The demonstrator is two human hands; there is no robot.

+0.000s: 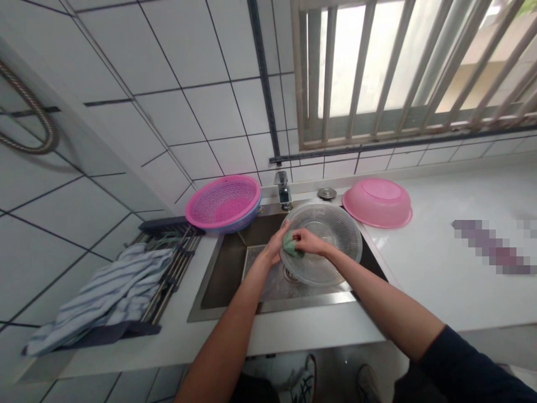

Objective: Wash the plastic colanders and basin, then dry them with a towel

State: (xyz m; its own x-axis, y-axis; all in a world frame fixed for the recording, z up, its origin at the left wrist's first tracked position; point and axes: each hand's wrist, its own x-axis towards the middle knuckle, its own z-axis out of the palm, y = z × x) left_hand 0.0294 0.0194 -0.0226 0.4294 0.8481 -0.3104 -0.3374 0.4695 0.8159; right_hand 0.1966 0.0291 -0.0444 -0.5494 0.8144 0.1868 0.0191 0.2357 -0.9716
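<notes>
A round metal strainer basin (325, 232) is held over the sink (226, 268), its open side facing up toward me. My left hand (274, 245) grips its left rim. My right hand (309, 242) is closed on a green cloth (290, 244), which presses against the inner left wall of the basin near my left fingers. The faucet (283, 190) stands behind the basin at the sink's back edge.
Pink and blue plastic baskets (226, 204) lie nested behind the sink's left corner. An upturned pink basin (377, 202) rests right of it. A striped towel (121, 280) lies over a folding rack at left. A drain strainer (327, 193) sits by the faucet.
</notes>
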